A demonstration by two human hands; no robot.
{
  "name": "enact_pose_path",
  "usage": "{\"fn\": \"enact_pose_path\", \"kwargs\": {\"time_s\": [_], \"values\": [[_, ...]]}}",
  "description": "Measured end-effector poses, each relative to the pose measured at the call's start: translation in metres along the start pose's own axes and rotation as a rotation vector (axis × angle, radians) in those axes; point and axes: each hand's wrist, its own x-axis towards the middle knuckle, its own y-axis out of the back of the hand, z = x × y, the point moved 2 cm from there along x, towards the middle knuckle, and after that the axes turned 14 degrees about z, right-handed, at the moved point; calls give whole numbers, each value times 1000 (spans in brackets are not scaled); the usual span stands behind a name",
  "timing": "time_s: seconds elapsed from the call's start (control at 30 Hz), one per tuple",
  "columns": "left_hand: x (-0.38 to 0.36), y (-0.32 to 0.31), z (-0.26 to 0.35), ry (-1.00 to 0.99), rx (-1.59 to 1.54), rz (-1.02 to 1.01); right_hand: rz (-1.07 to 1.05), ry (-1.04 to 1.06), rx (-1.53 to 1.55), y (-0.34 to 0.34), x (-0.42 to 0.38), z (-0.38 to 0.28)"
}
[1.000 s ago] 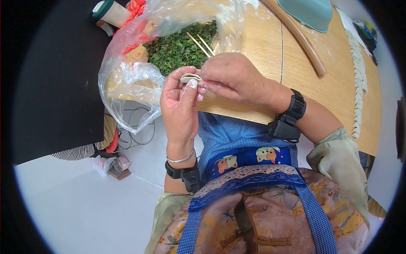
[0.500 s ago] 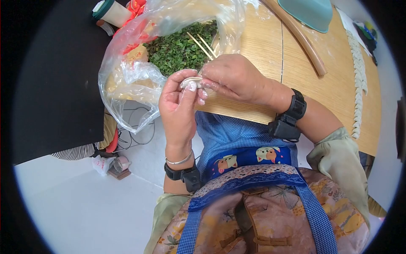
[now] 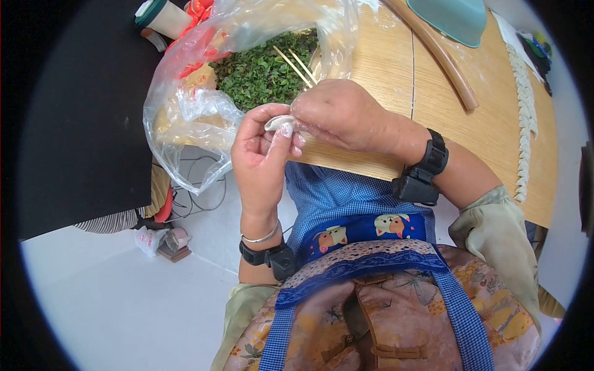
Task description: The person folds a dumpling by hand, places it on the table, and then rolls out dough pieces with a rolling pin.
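Note:
A small folded dumpling (image 3: 277, 123) of white dough sits between both hands above the table's near edge. My left hand (image 3: 260, 151) is closed around it, with a floury thumb pressed on its side. The fingers of my right hand (image 3: 349, 117) are pinched at its right end, partly hidden behind the knuckles. Just beyond the hands lies chopped green filling (image 3: 263, 74) within a clear plastic bag (image 3: 167, 117). A pair of chopsticks (image 3: 293, 67) stands in the filling, their lower ends behind my right hand.
A long wooden rolling pin (image 3: 436, 52) lies on the wooden table (image 3: 495, 139), near a teal basin (image 3: 455, 21). Overlapping pale dumplings (image 3: 525, 123) form a row at the right. A cup (image 3: 167, 20) stands on the black surface (image 3: 80, 123) at the left.
My left thumb has shifted slightly down and right on the dumpling, showing more of its side. My right-hand fingers have curled a little at its end; everything else stays put.

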Motion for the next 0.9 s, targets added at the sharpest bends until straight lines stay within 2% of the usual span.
{"fn": "enact_pose_path", "kwargs": {"time_s": [0.2,0.4,0.6,0.67,0.9], "values": [[0,1,3,-27,1,5,19,6,38,7,2,-1],[-2,2,6,-28,225,-59,-21,-8,114,4,0,0],[-2,0,4,-2,115,0,-24,22,60,1,1,-1],[-1,0,1,82,-20,-21,105,4,139,1,2,-2],[-3,8,-5,91,-27,-67,-4,-54,274,8,3,-3]]}}
